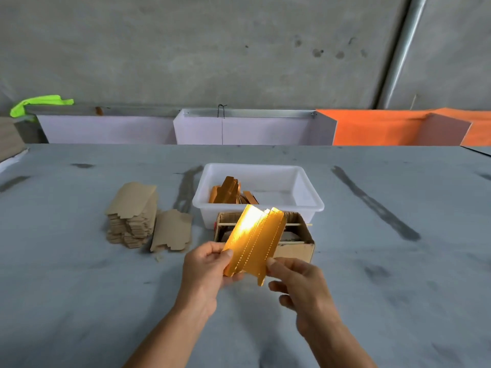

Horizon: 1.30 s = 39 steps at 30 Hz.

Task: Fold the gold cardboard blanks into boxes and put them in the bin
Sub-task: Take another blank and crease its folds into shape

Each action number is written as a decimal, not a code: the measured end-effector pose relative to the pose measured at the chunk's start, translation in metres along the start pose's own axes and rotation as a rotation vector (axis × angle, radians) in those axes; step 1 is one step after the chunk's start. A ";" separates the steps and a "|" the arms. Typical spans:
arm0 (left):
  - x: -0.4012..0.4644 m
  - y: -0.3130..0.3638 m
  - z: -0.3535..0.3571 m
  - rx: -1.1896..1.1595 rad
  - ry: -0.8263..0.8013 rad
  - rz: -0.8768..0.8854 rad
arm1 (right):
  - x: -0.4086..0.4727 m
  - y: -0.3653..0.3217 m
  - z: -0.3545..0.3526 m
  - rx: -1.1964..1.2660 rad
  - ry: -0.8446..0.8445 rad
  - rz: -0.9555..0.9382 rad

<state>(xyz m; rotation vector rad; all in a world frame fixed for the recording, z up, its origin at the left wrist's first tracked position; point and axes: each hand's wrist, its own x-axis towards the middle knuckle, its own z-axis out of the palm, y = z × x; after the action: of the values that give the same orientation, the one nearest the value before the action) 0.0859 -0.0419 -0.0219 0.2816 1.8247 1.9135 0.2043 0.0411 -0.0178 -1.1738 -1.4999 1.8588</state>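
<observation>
Toward the middle of the grey table (79, 274), the white plastic bin (305, 205) holds what look like a few folded gold boxes (225, 192) in its left end, though they are too small to count, while a tall stack of unfolded blanks (132, 216) waits brown side up to its left, so most of the work remains. Above the near edge, the left hand (207, 272) pinches one gold blank (255, 243) by its left edge and the right hand (300, 285) pinches its lower right edge, the blank still flat along its perforated creases over a small open cardboard box (295, 251).

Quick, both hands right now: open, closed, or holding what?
Left hand: pinches the left edge of the gold cardboard blank, held above the table.
Right hand: pinches the same blank's lower right edge.
</observation>
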 end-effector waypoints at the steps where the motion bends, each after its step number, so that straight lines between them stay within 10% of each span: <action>1: -0.003 -0.003 0.003 -0.014 0.006 -0.008 | -0.001 0.001 0.004 0.017 -0.002 -0.019; 5: -0.010 -0.007 0.004 0.045 -0.016 0.007 | 0.003 0.002 0.003 -0.054 0.079 -0.173; 11: -0.018 0.015 -0.011 0.802 0.104 1.122 | 0.002 0.006 -0.017 -0.820 0.327 -0.938; 15: -0.016 0.003 -0.016 1.063 -0.101 1.351 | 0.002 0.025 -0.026 -1.198 0.356 -1.341; 26: -0.012 -0.064 -0.040 1.271 -0.390 1.126 | 0.014 0.077 -0.044 -1.184 0.020 -1.259; 39: 0.010 -0.084 -0.029 1.165 -0.231 0.499 | 0.016 0.074 -0.031 -1.007 0.128 -0.444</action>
<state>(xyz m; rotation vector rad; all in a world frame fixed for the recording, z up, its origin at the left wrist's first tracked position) 0.0805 -0.0627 -0.1082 1.3513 2.6366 0.7373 0.2324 0.0495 -0.0939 -1.1446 -2.4552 0.6778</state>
